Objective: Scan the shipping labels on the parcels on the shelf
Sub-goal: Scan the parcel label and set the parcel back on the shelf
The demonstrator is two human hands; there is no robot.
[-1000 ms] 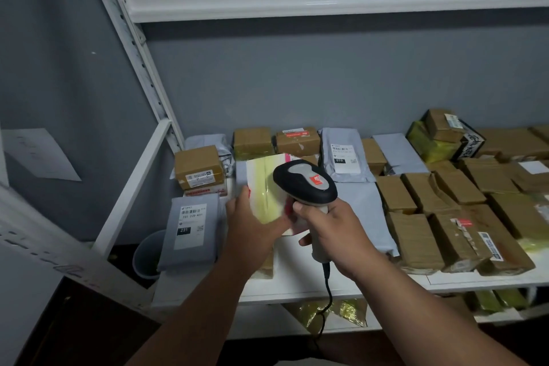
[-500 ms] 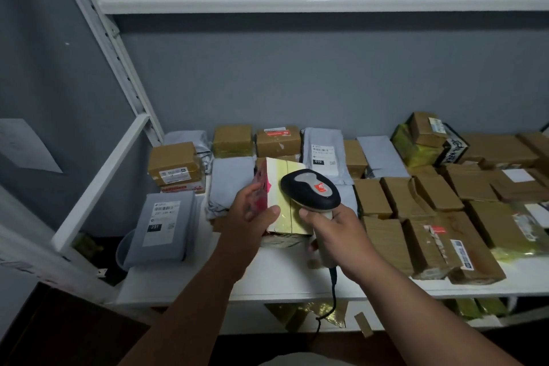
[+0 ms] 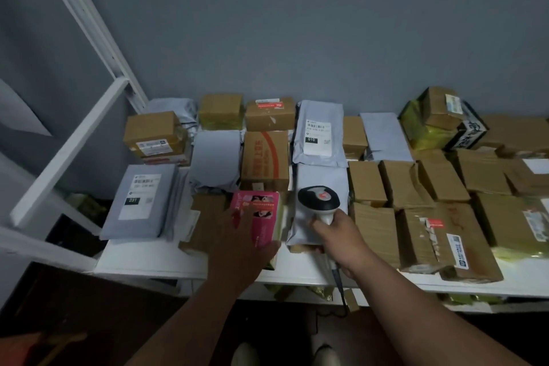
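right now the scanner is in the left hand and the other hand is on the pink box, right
Not quite. The head view shows the scanner gripped in the right hand, not the left. It is the left hand that rests on the pink box at the shelf's front.

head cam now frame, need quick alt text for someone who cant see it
A person's left hand rests on a pink box on a white shelf crowded with parcels, while the right hand grips a handheld scanner beside it, over a grey mailer.
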